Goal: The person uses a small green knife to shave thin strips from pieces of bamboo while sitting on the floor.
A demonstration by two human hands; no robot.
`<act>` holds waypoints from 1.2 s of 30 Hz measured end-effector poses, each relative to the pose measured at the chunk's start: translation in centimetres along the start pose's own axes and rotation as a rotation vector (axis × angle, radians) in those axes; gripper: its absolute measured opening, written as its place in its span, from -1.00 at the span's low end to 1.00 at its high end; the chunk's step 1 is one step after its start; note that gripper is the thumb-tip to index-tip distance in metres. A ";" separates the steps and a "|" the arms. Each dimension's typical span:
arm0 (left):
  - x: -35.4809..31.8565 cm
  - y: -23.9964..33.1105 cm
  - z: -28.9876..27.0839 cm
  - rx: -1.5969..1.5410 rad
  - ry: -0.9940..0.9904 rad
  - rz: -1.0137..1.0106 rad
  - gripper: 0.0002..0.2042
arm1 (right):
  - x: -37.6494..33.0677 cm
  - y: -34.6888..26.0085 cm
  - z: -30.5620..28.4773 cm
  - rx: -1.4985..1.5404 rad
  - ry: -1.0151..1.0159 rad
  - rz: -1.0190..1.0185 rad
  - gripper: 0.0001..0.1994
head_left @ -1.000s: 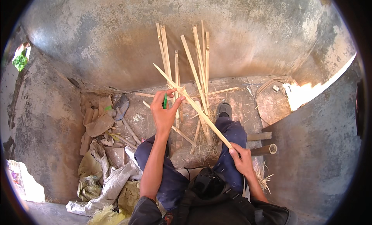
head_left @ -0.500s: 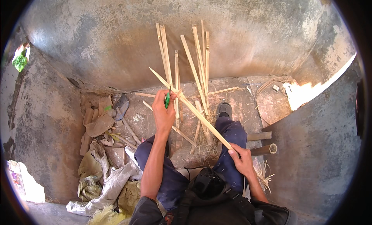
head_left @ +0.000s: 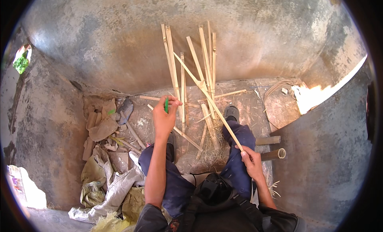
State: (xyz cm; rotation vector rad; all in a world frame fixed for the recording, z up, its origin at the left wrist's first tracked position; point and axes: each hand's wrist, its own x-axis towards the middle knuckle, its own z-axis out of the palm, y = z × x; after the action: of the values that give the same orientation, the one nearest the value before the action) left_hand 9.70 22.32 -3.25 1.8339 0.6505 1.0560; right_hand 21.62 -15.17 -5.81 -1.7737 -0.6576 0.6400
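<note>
In my right hand point(head_left: 250, 160) is the near end of a long, pale bamboo strip point(head_left: 218, 113), gripped between thumb and fingers over my right knee. The strip slants up and away to the left, past a node, and its far tip crosses the standing strips. My left hand point(head_left: 164, 117) is closed around a slim green-handled tool point(head_left: 166, 105). Only the green part shows, so its exact kind is unclear. This hand is apart from the held strip and close to the upright bamboo strips point(head_left: 182, 78) leaning on the wall.
More strips point(head_left: 207, 60) lean on the far wall point(head_left: 131, 44). A short bamboo piece point(head_left: 211, 128) lies between my feet among shavings. Cut bamboo poles point(head_left: 275, 154) jut out at the right. Crumpled sacks point(head_left: 113, 192) and rubble point(head_left: 104, 128) lie at the left.
My left hand has come off the bamboo strip and moved slightly left and nearer, keeping the green tool. The strip's far end has swung up and to the right. My right hand still holds it.
</note>
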 end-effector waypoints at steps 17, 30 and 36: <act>-4.2 4.7 2.0 0.063 -0.469 0.167 -0.76 | 0.4 0.1 0.7 -0.082 0.012 -0.020 -0.62; -7.6 4.4 6.1 0.137 -0.598 0.303 -0.71 | 0.7 -0.3 0.8 -0.164 -0.005 -0.028 -0.51; -7.7 4.2 6.5 0.350 -0.634 0.264 -0.66 | 0.6 -0.1 0.8 -0.143 0.010 -0.042 -0.51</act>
State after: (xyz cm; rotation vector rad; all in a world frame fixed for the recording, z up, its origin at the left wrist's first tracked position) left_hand 11.51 11.61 -4.12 2.4477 0.2179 0.4721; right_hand 21.48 -14.22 -5.99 -1.8889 -0.7476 0.5666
